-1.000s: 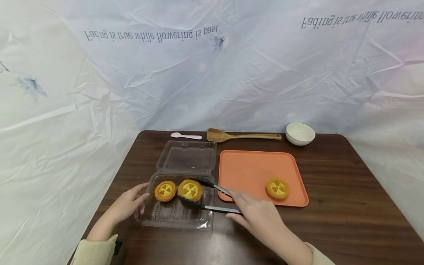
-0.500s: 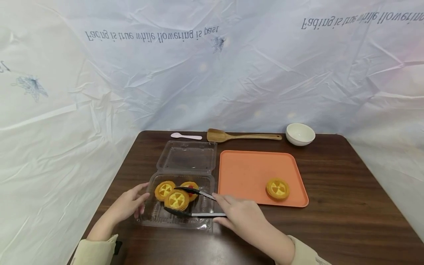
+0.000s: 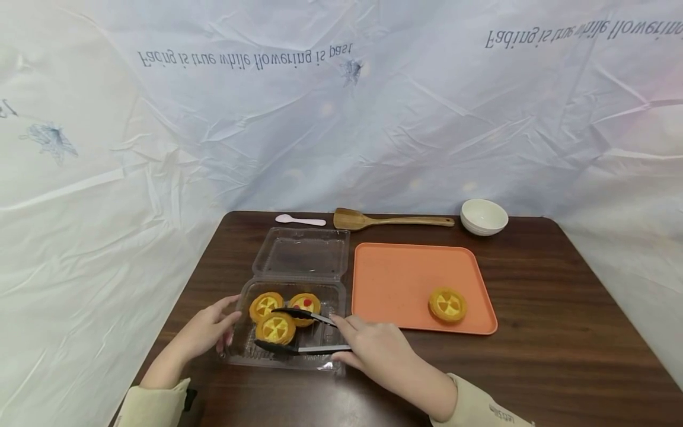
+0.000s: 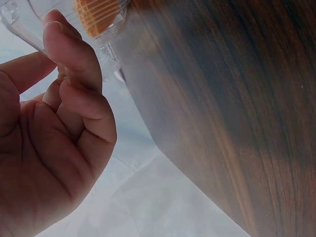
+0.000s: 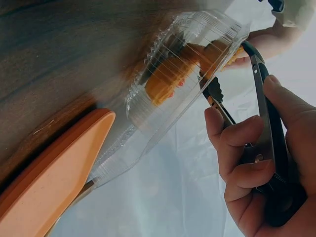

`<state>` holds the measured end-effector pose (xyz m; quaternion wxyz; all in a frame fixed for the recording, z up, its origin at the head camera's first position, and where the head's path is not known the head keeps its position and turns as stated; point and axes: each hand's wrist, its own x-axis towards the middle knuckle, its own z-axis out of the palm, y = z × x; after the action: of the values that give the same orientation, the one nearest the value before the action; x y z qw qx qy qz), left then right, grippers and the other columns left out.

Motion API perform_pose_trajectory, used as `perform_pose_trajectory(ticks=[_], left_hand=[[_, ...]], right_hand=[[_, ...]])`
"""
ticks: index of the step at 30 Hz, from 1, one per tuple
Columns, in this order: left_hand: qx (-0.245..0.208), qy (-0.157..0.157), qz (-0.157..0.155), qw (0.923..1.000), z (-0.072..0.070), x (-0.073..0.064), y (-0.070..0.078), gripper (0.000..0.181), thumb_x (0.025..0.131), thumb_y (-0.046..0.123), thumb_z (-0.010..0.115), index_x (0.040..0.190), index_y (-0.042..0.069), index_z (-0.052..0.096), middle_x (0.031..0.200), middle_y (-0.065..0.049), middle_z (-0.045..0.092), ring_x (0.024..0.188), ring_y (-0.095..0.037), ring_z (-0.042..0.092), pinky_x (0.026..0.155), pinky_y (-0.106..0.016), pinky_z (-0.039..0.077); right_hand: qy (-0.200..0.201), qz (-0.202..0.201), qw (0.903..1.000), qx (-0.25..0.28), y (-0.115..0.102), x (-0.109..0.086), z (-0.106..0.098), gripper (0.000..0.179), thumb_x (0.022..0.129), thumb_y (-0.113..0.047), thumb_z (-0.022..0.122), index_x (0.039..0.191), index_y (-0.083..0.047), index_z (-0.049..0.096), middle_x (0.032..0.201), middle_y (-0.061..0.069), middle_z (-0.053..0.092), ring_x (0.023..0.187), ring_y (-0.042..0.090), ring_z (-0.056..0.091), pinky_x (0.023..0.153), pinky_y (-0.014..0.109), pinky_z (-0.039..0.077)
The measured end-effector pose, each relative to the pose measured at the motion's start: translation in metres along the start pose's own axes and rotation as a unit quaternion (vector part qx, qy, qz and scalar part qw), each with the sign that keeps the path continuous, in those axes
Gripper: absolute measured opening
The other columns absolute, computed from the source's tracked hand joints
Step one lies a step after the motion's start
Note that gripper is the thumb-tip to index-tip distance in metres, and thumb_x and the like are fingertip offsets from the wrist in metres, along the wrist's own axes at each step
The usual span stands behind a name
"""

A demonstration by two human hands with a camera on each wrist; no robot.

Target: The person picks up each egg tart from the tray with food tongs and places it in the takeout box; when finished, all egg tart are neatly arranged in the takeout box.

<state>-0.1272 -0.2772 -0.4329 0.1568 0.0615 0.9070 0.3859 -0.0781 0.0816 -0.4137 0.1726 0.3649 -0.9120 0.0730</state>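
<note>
My right hand (image 3: 379,350) grips black-and-silver tongs (image 5: 261,89), whose black tips sit on either side of an egg tart (image 3: 275,330) with a yellow wedge-patterned top. This tart is at the front left of a clear plastic clamshell box (image 3: 333,296). Behind it in the box are a similar tart (image 3: 264,305) and a tart with red dots (image 3: 310,301), partly covered by the upper tong tip. At the box's left wall, my left hand (image 3: 203,329) holds the rim between thumb and curled fingers (image 4: 74,54). The box's lid (image 3: 305,252) lies folded back.
Right of the box lies an orange tray (image 3: 400,273) bearing another yellow-topped tart (image 3: 447,305). Along the table's back edge are a pink spoon (image 3: 300,220), a wooden spatula (image 3: 395,220) and a white bowl (image 3: 484,217). A pale printed sheet (image 3: 373,130) hangs behind.
My right hand has moved left and nearer with the tongs and the yellow-topped tart, from over the red-dotted tart to the front left of the box. My left hand has stayed in place.
</note>
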Motion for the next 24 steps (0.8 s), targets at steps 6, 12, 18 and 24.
perform_pose_trajectory(ticks=[6, 12, 18, 24], left_hand=[[0.003, 0.0, 0.004, 1.0, 0.0, 0.0, 0.0, 0.051, 0.103, 0.023, 0.049, 0.145, 0.0, 0.033, 0.059, -0.004, 0.056, 0.048, -0.024, 0.053, 0.053, -0.036, 0.048], [0.007, 0.003, 0.007, 0.9999, 0.0, 0.001, 0.0, 0.049, 0.103, 0.021, 0.048, 0.145, 0.0, 0.034, 0.059, -0.004, 0.056, 0.047, -0.023, 0.053, 0.052, -0.036, 0.048], [0.009, 0.006, 0.007, 0.9999, 0.0, 0.001, 0.0, 0.048, 0.103, 0.02, 0.048, 0.145, 0.0, 0.034, 0.059, -0.003, 0.056, 0.047, -0.022, 0.053, 0.051, -0.038, 0.048], [0.004, 0.004, 0.009, 0.9999, 0.0, 0.001, 0.0, 0.049, 0.103, 0.02, 0.048, 0.145, 0.0, 0.034, 0.059, -0.004, 0.056, 0.047, -0.023, 0.053, 0.051, -0.039, 0.048]], right_hand=[[-0.011, 0.012, 0.9997, 0.021, 0.0, 0.0, -0.001, 0.069, 0.083, -0.058, 0.065, 0.132, -0.01, 0.058, 0.104, -0.002, 0.064, 0.053, 0.01, 0.055, 0.039, 0.028, 0.037], [-0.015, 0.017, 0.9994, 0.027, 0.0, -0.001, -0.004, 0.069, 0.083, -0.058, 0.064, 0.134, -0.01, 0.057, 0.104, -0.003, 0.065, 0.052, 0.008, 0.054, 0.038, 0.025, 0.035], [-0.005, 0.032, 0.9991, 0.027, 0.003, -0.009, -0.008, 0.069, 0.083, -0.058, 0.065, 0.132, -0.011, 0.058, 0.101, -0.002, 0.065, 0.052, 0.008, 0.054, 0.039, 0.025, 0.036], [0.008, 0.051, 0.9986, 0.007, 0.013, -0.021, -0.013, 0.067, 0.084, -0.06, 0.062, 0.131, -0.012, 0.059, 0.105, -0.001, 0.066, 0.049, 0.01, 0.053, 0.038, 0.025, 0.033]])
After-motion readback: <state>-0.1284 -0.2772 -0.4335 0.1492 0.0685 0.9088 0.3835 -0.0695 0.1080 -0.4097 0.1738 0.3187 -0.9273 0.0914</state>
